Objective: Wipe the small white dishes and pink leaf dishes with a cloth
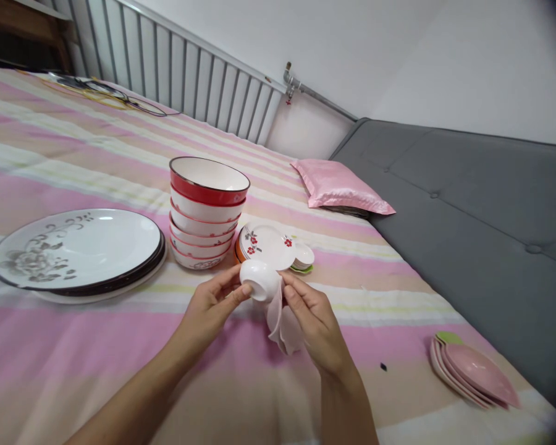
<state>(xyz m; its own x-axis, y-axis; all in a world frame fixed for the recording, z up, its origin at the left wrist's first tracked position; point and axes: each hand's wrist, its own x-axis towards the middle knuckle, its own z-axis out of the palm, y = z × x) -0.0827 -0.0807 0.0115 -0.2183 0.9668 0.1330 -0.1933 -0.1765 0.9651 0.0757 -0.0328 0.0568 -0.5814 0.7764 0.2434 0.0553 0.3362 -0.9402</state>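
Note:
Between thumb and fingers, my left hand point(217, 295) pinches a small white bowl point(259, 279), tilted with its underside towards me. My right hand point(314, 316) grips pale pink petal-shaped dishes point(288, 330) that hang below its fingers, close against the bowl's right side. Whether the right fingertips also touch the bowl, I cannot tell. Just beyond both hands lie a stack of white plates with red flowers point(271, 244) and some little white dishes point(304, 254) with a green edge beneath them.
A stack of bowls point(208, 213), topped by a red one, stands left of centre. Large floral plates point(88, 247) are piled at the left. Pink leaf-shaped dishes point(479, 374) sit at the right. A pink cushion point(340, 184) rests by the grey headboard point(445, 179); cables point(106, 96) lie far left.

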